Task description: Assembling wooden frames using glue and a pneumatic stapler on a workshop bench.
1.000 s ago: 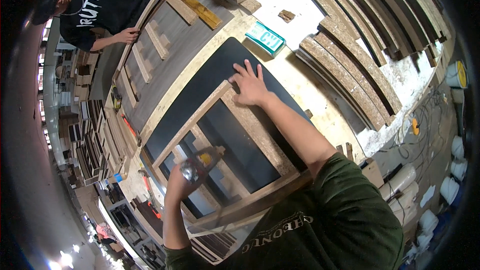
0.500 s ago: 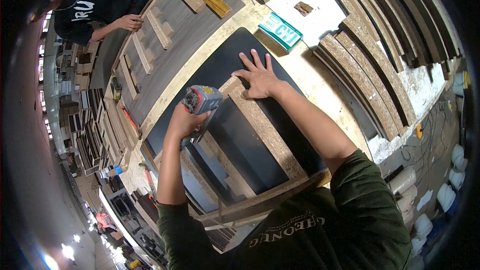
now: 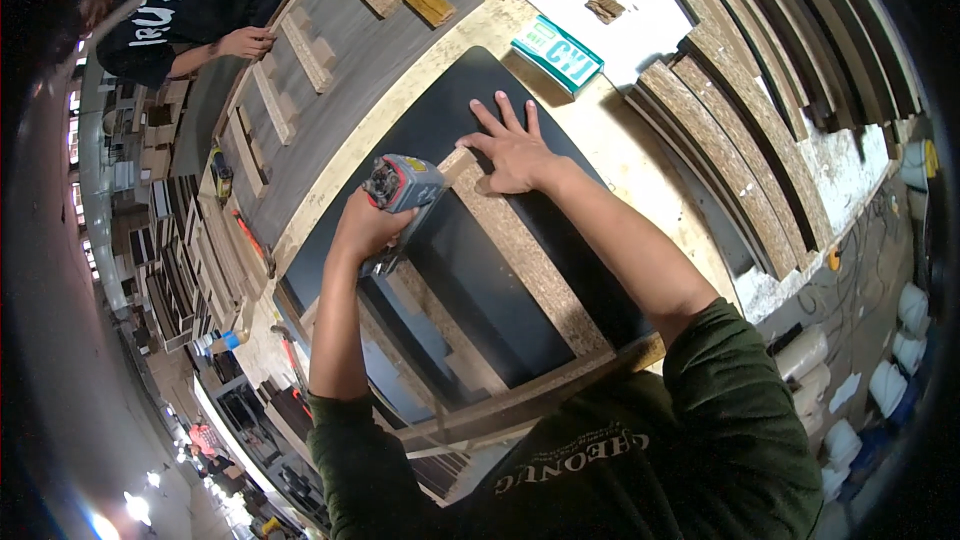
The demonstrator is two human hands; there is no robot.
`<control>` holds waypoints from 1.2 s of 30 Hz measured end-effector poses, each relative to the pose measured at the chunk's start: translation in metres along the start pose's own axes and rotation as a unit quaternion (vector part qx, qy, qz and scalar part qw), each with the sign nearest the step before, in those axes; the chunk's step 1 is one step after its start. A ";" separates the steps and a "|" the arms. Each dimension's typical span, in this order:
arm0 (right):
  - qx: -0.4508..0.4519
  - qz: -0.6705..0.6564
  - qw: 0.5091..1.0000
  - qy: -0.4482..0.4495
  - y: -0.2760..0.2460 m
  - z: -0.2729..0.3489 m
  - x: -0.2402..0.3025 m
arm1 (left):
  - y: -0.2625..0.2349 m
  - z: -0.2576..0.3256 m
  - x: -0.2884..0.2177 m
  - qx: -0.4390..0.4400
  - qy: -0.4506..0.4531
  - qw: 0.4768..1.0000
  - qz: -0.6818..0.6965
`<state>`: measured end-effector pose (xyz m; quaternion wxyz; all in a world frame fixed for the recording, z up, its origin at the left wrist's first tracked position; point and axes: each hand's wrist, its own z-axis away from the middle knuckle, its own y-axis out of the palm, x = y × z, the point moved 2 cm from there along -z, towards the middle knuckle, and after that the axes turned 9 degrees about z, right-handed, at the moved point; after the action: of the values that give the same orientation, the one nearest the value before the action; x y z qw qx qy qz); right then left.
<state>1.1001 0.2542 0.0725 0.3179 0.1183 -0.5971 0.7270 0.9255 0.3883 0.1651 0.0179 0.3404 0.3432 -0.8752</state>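
Grey and red, a power tool (image 3: 410, 185) sat in the left grip (image 3: 368, 228), whose fingers were closed around the handle. The tool's body was positioned just beside the upper corner of a wooden frame (image 3: 528, 260); contact between the two could not be determined. The right grip (image 3: 517, 161) was spread, fingers apart, with its palm over that corner and its fingertips over a black panel (image 3: 435, 105). The frame lay on this panel, which rested on a pale tabletop (image 3: 602, 127). A teal and white box (image 3: 557, 55) lay near the panel's upper end. Farther right, curved particleboard strips (image 3: 715, 147) were stacked. At upper left, a co-worker's hand (image 3: 247, 42) was located at the edge of a grey panel (image 3: 375, 60).
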 end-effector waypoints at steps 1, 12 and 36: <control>0.002 -0.005 1.000 0.001 -0.001 0.001 -0.001 | -0.001 -0.001 -0.001 -0.004 -0.010 1.000 0.013; -0.010 -0.005 1.000 -0.006 0.003 -0.001 -0.001 | 0.000 -0.003 -0.012 0.024 -0.040 0.999 0.007; -0.003 -0.002 1.000 -0.003 0.007 -0.002 -0.004 | 0.017 0.002 -0.031 0.008 0.020 1.000 -0.010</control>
<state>1.0994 0.2544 0.0641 0.3182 0.1209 -0.5999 0.7241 0.9529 0.3678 0.1752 -0.0004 0.3541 0.3403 -0.8711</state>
